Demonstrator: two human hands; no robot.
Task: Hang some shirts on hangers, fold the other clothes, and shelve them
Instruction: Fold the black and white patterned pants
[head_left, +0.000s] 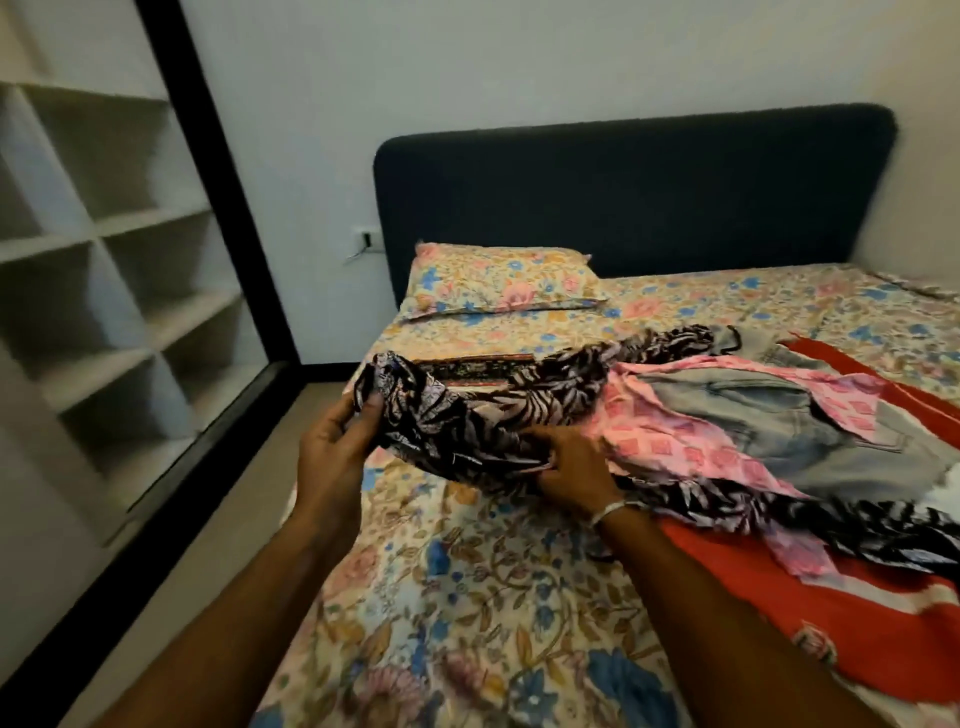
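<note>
Your left hand (340, 441) and right hand (569, 465) both grip the bunched black-and-white garment (467, 415) over the bed (467, 597); its far end runs under the pink cloth (670, 441), shape hidden.

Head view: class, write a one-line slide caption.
Both hands, left hand and right hand, grip a black-and-white patterned garment above the floral bedsheet.

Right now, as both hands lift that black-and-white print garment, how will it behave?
The black-and-white print garment probably hangs limp: it bunches in the left hand and right hand. Its far end lies under the pink printed cloth and jeans, so lifting may drag them.
</note>
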